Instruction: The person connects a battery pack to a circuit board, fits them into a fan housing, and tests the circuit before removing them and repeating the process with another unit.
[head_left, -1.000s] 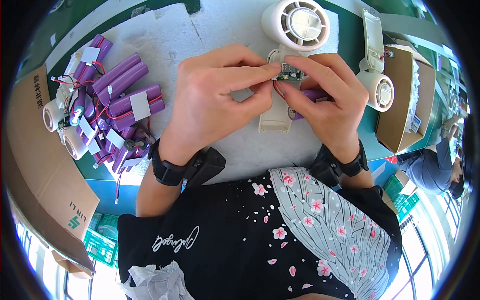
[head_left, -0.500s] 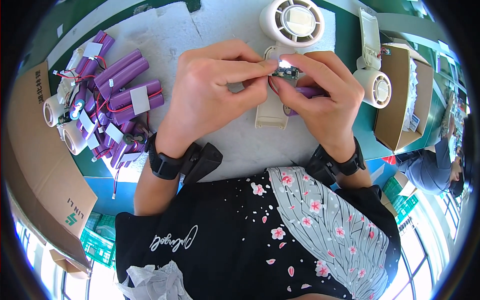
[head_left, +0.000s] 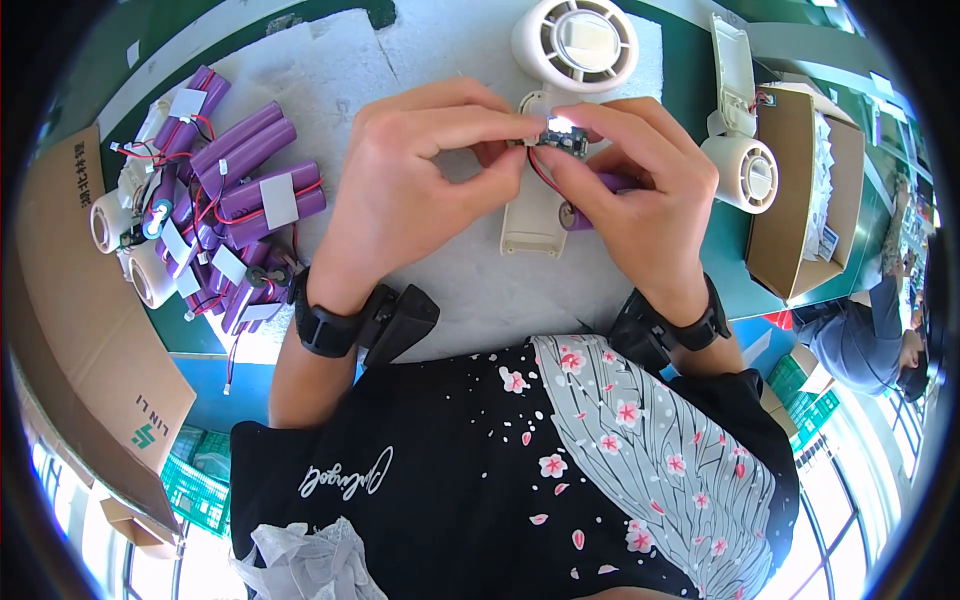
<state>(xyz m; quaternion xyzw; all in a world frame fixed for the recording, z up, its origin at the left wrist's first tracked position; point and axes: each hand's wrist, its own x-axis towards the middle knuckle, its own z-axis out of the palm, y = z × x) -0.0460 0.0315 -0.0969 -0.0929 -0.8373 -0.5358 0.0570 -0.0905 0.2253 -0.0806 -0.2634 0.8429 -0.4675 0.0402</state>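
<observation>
Here, the left hand (head_left: pixel 420 190) and right hand (head_left: pixel 640 200) both pinch a small circuit board (head_left: pixel 562 138). The right hand's fingers also close around a purple battery cell (head_left: pixel 592 200). A white fan housing (head_left: pixel 540 210) lies beneath.

An assembly workshop: a green tabletop (head_left: pixel 800 250) with a grey mat (head_left: pixel 330 70) carries a heap of purple wired batteries (head_left: pixel 225 190), white fan housings (head_left: pixel 575 45), tape rolls (head_left: pixel 108 222) and cardboard boxes (head_left: pixel 790 190) of parts; another worker (head_left: pixel 860 335) sits nearby.

Green worktop (head_left: pixel 700 70) under bright daylight, grey mat (head_left: pixel 480 290) across the middle, cardboard boxes (head_left: pixel 800 200) along both sides.
</observation>
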